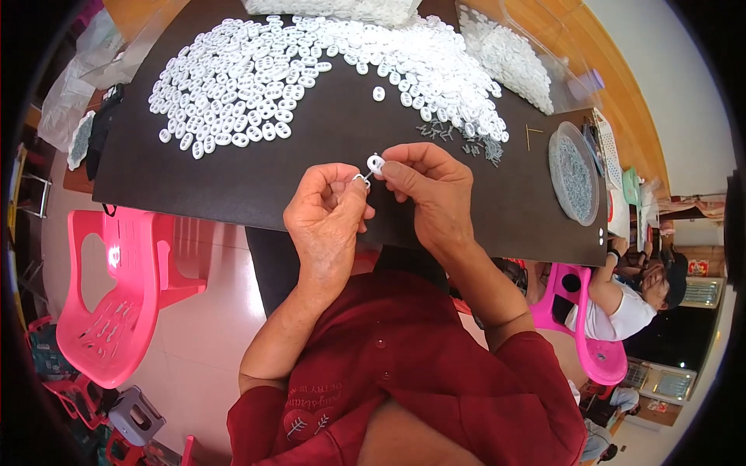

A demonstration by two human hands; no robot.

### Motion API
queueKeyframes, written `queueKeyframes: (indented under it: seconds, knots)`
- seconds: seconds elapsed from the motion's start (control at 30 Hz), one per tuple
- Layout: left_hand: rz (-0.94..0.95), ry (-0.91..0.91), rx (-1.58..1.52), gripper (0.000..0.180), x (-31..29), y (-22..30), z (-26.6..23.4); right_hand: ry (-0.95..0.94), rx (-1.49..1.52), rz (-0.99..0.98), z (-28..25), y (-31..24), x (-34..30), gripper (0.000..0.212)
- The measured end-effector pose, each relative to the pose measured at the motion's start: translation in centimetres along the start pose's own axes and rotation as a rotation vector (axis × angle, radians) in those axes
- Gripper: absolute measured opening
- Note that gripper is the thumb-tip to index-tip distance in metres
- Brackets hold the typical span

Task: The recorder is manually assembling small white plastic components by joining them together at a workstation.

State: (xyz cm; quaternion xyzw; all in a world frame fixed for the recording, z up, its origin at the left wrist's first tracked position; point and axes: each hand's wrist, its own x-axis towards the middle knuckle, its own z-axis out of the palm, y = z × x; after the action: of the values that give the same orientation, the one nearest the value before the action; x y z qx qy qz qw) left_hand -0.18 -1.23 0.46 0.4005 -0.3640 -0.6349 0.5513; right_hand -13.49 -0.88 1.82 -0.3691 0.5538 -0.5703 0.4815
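Observation:
Above the near edge of the dark table (334, 116), my two hands meet with the fingertips close together. My left hand (326, 210) pinches a small white plastic piece (360, 181), mostly covered by the fingers. Between thumb and forefinger, my right hand (435, 186) grips a white oval plastic piece (376, 164) with a hole in it. A thin grey pin seems to run between the two pieces; its exact fit is too small to tell. One loose white oval piece (378, 94) lies beyond my hands, and small grey pins (487, 148) are scattered to the right.
Two heaps of white oval pieces, left (233, 85) and right (435, 66), cover the table's far side. A round clear tub (575, 175) of grey pins stands at right, a clear bag (509, 58) behind. Pink chair (116, 287) left; a seated person (622, 307) right.

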Motion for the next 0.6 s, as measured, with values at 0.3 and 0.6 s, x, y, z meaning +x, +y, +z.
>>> queueKeyframes:
  seconds: [0.3,0.6]
  knots:
    - [-0.012,0.005,0.043,0.007,-0.03,-0.01,-0.06,0.006,-0.056,-0.111,0.40,0.31,-0.27,0.015]
    - [-0.010,0.014,0.017,0.007,0.02,-0.05,-0.07,-0.002,0.015,0.004,0.23,0.28,0.13,0.014]
